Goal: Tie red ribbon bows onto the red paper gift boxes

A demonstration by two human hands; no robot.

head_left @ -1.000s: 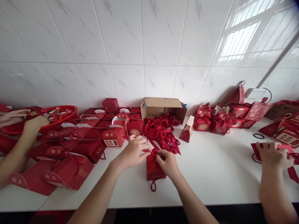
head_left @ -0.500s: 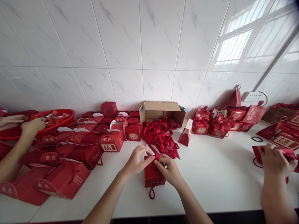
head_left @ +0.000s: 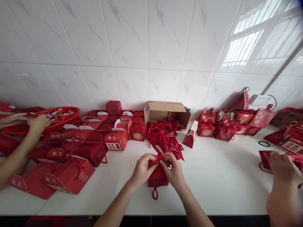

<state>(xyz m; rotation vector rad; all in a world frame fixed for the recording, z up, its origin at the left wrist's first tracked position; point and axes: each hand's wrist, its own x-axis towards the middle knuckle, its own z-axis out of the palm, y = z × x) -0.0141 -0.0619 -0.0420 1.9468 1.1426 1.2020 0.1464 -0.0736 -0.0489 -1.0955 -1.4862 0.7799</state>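
Note:
A small red gift box [head_left: 158, 176] stands on the white counter [head_left: 213, 179] in front of me, a red cord loop hanging from its near side. My left hand [head_left: 142, 168] and my right hand [head_left: 174, 170] both pinch a red ribbon [head_left: 160, 156] at the top of the box, fingers closed on it. Just behind lies a loose heap of red ribbons [head_left: 164, 135].
An open cardboard box [head_left: 167, 110] sits against the tiled wall. Many red gift boxes [head_left: 78, 148] crowd the left; more [head_left: 224, 124] stand at the right. Another person's hand [head_left: 36, 123] reaches a red basket [head_left: 47, 118] at far left. Someone else's hand [head_left: 282, 168] works at far right.
My two hands have drawn closer together over the top of the box, still on the ribbon. The person at right has shifted their hand slightly.

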